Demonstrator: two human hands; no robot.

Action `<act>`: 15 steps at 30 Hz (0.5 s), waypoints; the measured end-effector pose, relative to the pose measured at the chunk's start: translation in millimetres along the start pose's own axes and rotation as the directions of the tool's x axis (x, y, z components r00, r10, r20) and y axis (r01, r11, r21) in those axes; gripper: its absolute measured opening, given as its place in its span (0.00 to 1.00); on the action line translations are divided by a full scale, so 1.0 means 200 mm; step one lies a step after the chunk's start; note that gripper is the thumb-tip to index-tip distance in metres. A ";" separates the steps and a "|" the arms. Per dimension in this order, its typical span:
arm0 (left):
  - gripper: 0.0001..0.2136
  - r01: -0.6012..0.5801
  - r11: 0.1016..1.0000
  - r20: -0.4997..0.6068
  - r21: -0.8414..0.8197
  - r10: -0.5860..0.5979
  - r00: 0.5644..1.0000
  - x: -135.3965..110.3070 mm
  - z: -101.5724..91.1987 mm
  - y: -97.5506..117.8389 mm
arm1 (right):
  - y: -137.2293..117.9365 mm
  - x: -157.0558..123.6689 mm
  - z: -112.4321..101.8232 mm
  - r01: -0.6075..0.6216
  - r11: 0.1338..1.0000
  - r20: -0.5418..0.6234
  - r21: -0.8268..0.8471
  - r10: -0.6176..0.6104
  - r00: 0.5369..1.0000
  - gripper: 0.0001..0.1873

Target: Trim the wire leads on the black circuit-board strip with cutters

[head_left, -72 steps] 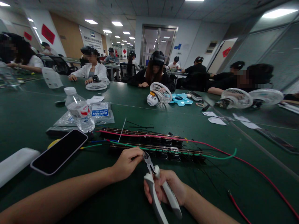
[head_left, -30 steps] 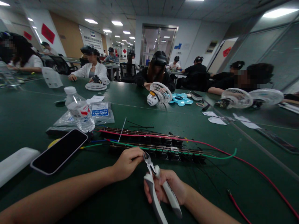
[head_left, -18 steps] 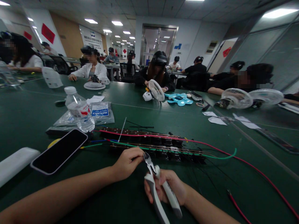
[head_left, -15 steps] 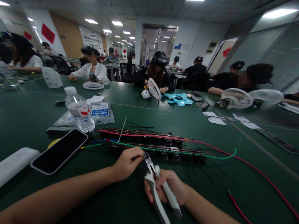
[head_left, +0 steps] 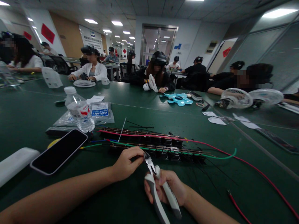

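The right hand point(head_left: 171, 185) grips the cutters point(head_left: 153, 186), blades point(head_left: 147, 158) beside the left hand point(head_left: 128, 163), whose fingertips pinch (on what, I cannot tell), near the black strip point(head_left: 182, 156). Best squeeze only with skin clear.

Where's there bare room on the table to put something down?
The table has a wide bare patch between the bag and the papers on the right. Another lies left of the bottle, beyond the phone. It's crowded around the black strips, red wire and green wire, and by the left hand and the pliers.
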State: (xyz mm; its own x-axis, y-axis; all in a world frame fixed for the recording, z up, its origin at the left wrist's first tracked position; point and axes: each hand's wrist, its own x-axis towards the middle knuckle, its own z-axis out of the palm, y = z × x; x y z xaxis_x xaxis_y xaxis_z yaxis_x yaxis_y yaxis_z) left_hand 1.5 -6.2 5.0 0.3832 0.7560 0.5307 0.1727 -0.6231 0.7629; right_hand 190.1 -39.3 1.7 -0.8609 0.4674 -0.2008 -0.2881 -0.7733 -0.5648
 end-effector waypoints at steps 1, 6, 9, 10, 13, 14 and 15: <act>0.04 -0.001 1.000 -0.004 0.000 0.001 1.000 0.00 0.00 0.00 | 0.00 0.00 0.00 0.002 1.000 -0.002 0.003 -0.002 1.000 0.14; 0.04 -0.009 1.000 -0.016 0.001 0.009 1.000 0.00 0.00 0.00 | 0.01 0.00 -0.01 0.018 1.000 -0.007 0.011 -0.018 1.000 0.13; 0.03 0.008 1.000 -0.033 0.008 -0.007 0.999 0.00 0.00 -0.01 | 0.01 0.00 -0.01 0.016 1.000 -0.004 0.017 -0.016 1.000 0.14; 0.03 0.013 1.000 -0.038 0.011 -0.012 0.999 0.00 0.00 -0.01 | 0.01 0.00 -0.01 0.015 1.000 -0.004 0.019 -0.015 1.000 0.14; 0.02 0.017 1.000 -0.053 0.014 -0.017 0.998 -0.01 0.00 -0.01 | 0.01 0.00 -0.01 0.016 1.000 -0.007 0.015 -0.016 1.000 0.14; 0.02 0.015 1.000 -0.058 0.013 -0.014 0.998 -0.01 0.00 -0.01 | 0.01 0.00 -0.01 0.017 1.000 -0.007 0.009 -0.017 1.000 0.14; 0.02 0.014 1.000 -0.063 0.013 -0.013 0.998 -0.01 0.00 -0.01 | 0.01 0.00 0.00 0.018 1.000 -0.007 0.004 -0.018 1.000 0.14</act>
State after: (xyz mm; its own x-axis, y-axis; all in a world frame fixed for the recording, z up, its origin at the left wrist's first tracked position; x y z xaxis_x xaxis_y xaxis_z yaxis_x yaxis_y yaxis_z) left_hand 1.2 -5.7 2.2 0.3233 0.7750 0.5430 0.1893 -0.6152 0.7653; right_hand 190.2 -39.9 0.2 -0.8525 0.4844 -0.1966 -0.3053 -0.7665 -0.5650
